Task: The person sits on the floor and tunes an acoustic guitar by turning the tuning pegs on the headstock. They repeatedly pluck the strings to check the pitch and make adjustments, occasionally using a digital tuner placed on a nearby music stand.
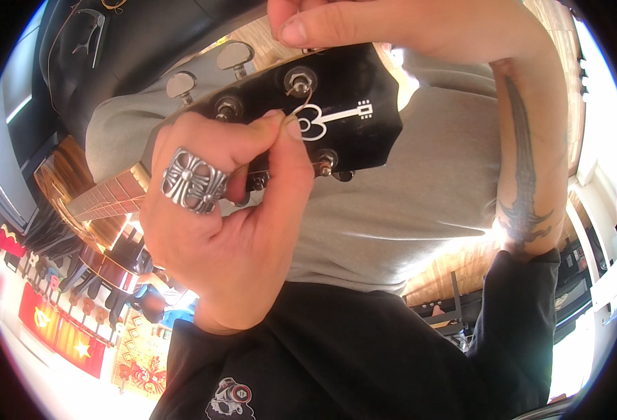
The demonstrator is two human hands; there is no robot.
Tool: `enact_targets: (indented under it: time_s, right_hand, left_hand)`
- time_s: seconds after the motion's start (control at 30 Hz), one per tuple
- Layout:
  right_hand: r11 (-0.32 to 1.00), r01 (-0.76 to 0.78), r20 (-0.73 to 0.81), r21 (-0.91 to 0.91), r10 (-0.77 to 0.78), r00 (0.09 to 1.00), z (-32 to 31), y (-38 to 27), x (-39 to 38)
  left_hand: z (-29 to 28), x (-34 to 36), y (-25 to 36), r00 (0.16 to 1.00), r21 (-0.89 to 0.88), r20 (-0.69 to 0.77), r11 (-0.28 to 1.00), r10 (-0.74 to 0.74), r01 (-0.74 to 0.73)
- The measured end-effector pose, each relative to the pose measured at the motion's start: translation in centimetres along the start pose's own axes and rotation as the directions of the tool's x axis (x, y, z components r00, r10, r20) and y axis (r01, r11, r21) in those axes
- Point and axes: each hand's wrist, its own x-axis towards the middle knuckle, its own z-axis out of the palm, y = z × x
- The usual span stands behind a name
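Note:
A black guitar headstock (350, 84) with a white key-shaped inlay lies over my grey-clad lap, its neck (109, 196) running off to the lower left. My left hand (228, 189), wearing a large silver ring, pinches a thin guitar string (308, 99) between thumb and index finger. That string bends up to a tuning post (300, 81). At the headstock's upper edge, my right hand (315, 24) is closed at a tuning key, whose button its thumb and fingers hide. Two silver tuning keys (236, 56) stick out farther left. My left hand covers part of the headstock.
A black padded seat (147, 35) fills the upper left, with a silver clamp-like tool (93, 38) on it. The guitar's body (63, 175) extends at the left. Beyond, guitars hang along a wall beside a red flag (60, 329), and another person (175, 301) in blue is partly visible.

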Motion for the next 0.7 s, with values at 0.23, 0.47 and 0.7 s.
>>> enact_targets:
  time_s: [0.23,0.47,0.7]
  right_hand:
    - [0.99,0.01,0.004,0.139,-0.01,1.0,-0.7,0.1,-0.2]
    - [0.993,-0.106,0.123,0.056,0.098,0.988,-1.7,-0.7,-0.1]
    - [0.989,-0.041,0.184,0.144,0.014,0.983,-1.5,0.6,0.1]
  left_hand:
    - [0.2,0.1,0.2,0.999,-0.023,-0.031,0.999,-0.028,0.027]
    - [0.2,-0.1,0.4,0.998,-0.028,-0.038,0.998,-0.048,0.047]
    - [0.2,0.0,0.3,0.997,-0.047,-0.027,0.996,-0.073,0.071]
